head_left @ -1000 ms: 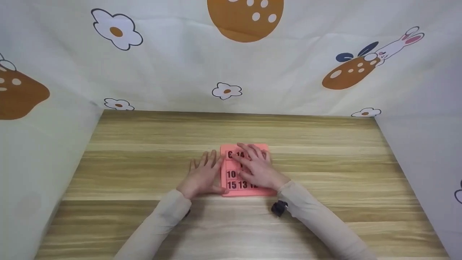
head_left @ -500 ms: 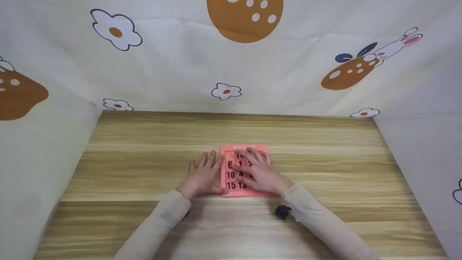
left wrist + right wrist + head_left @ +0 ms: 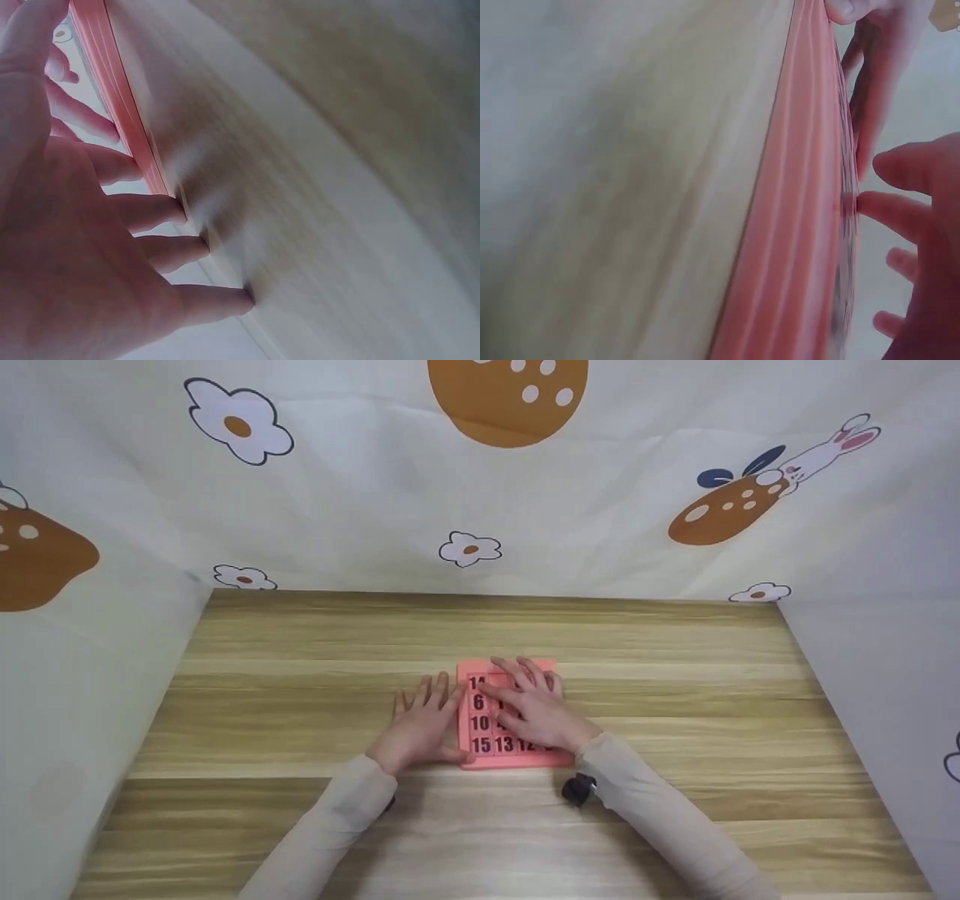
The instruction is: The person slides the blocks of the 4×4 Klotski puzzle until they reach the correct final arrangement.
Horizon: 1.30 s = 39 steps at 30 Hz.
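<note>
A pink sliding number puzzle with black-numbered tiles lies flat on the wooden table. At its left side rests my left hand, fingers spread and fairly straight, the thumb at the near left corner and the index finger along the left edge; its other fingertips touch the tabletop. My right hand spreads over the puzzle's right part, with a fingertip on the tiles near the upper left, and hides several numbers. The 14 tile sits in the top left corner, above the 6 tile. In the right wrist view, the index fingertip meets the tile surface.
The wood-grain table extends around the puzzle. A pale cloth with printed flowers and a rabbit stands along the back and both sides. A small black object hangs at the right wrist.
The 6 tile has slid down from the top left corner into the second row. The 14 tile has then slid left into that corner, under my right hand's fingers. My left hand stays put.
</note>
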Tool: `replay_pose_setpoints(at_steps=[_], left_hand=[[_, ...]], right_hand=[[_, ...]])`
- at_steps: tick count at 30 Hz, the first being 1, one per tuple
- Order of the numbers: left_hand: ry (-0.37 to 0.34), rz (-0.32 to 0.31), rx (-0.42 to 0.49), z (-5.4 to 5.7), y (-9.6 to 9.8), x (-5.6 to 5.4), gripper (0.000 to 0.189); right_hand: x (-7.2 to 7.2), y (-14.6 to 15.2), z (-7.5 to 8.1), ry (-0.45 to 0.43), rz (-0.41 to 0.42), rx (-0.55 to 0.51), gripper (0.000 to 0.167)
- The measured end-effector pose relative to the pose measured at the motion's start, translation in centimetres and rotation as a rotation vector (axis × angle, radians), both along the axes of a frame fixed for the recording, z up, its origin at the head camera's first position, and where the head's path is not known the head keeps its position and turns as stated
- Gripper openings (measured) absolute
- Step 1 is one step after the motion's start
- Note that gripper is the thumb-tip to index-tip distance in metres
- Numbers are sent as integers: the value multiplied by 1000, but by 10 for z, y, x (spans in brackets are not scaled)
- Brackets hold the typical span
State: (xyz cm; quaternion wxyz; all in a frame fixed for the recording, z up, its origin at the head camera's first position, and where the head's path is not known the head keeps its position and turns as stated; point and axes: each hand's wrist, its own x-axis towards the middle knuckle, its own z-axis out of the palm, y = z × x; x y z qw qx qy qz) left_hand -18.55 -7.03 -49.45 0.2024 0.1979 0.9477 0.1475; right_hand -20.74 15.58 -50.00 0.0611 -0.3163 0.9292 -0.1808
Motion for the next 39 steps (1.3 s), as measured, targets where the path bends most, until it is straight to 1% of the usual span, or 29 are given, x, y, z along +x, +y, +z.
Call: replay_pose_setpoints(at_steps=[3,7,10,13,17,21,25,31,35,39], left_hand=[[-3,-1,17,1,0,0,114],[-3,-1,30,1,-1,0,112],[-7,0,25,1,0,0,113],[-12,3,24,2,0,0,113],[-18,9,16,2,1,0,114],[-18,10,2,2,1,0,114],[-15,11,-1,1,1,0,115],[-8,10,15,2,0,0,115],[1,5,29,1,0,0,115],[0,4,32,1,0,0,114]], right_hand=[[-2,1,2,34,24,-47,41],[-5,10,3,118,66,-131,25],[-6,18,4,137,81,-156,17],[-6,24,3,126,59,-133,20],[-4,26,1,111,7,-62,30],[-3,28,-2,117,8,-21,37],[-3,32,-2,147,8,-52,38],[-4,40,-2,196,-34,-110,28],[-2,42,-3,207,-1,-130,27],[-1,37,0,177,20,-107,31]])
